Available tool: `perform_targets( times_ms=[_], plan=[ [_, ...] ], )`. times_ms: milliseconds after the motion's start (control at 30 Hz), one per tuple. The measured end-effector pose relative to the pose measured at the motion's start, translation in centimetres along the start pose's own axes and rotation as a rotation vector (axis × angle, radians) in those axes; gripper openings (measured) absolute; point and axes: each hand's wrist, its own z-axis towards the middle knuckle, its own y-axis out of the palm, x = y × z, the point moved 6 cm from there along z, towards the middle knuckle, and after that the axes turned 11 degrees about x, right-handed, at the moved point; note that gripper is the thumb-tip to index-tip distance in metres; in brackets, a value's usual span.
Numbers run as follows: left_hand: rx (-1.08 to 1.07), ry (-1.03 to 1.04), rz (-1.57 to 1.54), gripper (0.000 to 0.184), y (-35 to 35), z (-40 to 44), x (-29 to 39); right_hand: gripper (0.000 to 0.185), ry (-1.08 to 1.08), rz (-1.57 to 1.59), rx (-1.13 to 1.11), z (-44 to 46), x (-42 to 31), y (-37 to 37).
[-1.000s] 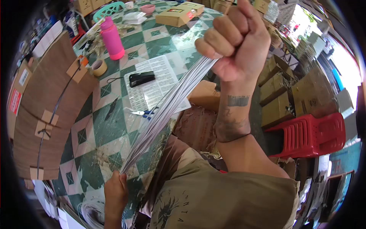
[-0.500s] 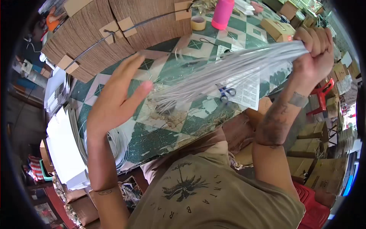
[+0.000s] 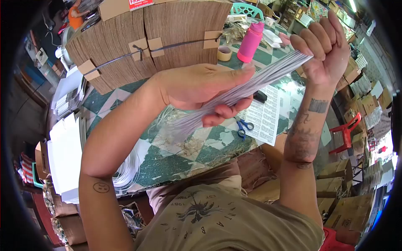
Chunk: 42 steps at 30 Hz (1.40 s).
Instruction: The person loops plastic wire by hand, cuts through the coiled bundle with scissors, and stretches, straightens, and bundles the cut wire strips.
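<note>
A bundle of thin white strands (image 3: 268, 76) slants over the table, its lower left end fanned out and blurred. My left hand (image 3: 201, 90) is closed around the middle of the bundle, thumb above and fingertips curled underneath. At the upper right end, my right hand (image 3: 324, 52) grips the strands with bent fingers, the palm partly turned up. Beneath the bundle lie blue-handled scissors (image 3: 243, 128), beside a printed sheet (image 3: 268, 117). A dark object (image 3: 260, 96) shows just past my left fingertips; its kind is unclear. A coil of white strand (image 3: 127, 172) rests at the table's left edge.
Tall strapped stacks of brown cardboard (image 3: 176, 39) stand at the back of the green tiled-pattern table (image 3: 201, 148). Near them are a tape roll (image 3: 224, 53) and a pink bottle (image 3: 250, 42). White sheets (image 3: 65, 154) are stacked at left. A red chair (image 3: 346, 136) stands at right.
My left hand has moved right and closed around the bundle, having been open beside its loose end. My right hand has shifted slightly left, and the strands are gathered tighter.
</note>
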Motion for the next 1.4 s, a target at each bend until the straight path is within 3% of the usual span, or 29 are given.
perform_targets(
  times_ms=[133, 267, 433, 600, 767, 967, 1100, 1300, 1400],
  plan=[
    [0.196, -0.045, 0.147, 0.056, -0.5, 0.2, 0.2, 0.049, 0.028, -0.083, -0.008, -0.5, 0.6, 0.1],
    [0.373, 0.014, 0.508, 0.058, -1.3, 0.3, 0.6, 0.047, 0.009, 0.100, 0.103, -0.6, 0.8, -0.8],
    [0.378, 0.150, 0.444, 0.062, -1.7, -0.5, 0.5, 0.046, -0.041, 0.304, 0.219, -1.1, 1.1, -2.1],
    [0.484, -0.048, 0.716, 0.071, -2.1, -2.5, -0.2, 0.047, -0.076, 0.261, 0.143, -2.2, 1.2, -2.2],
    [0.706, 0.084, 1.059, 0.072, -3.7, -2.1, -1.1, 0.046, -0.269, -0.019, 0.270, -3.9, 1.0, -0.5],
    [0.693, 0.046, 1.047, 0.085, -5.3, -4.1, -3.8, 0.045, -0.186, 0.147, 0.189, -4.4, -0.6, -2.6],
    [0.671, 0.051, 1.209, 0.085, -5.3, -3.2, -5.1, 0.045, -0.331, -0.070, 0.260, -6.2, -1.0, 0.2],
    [0.758, 0.071, 1.383, 0.084, -5.4, -4.8, -5.6, 0.045, -0.199, -0.010, 0.282, -6.9, 0.1, -2.7],
    [0.713, 0.271, 1.412, 0.082, -5.7, -4.7, -5.8, 0.046, -0.315, -0.033, 0.336, -7.9, -0.7, -3.5]
  ],
)
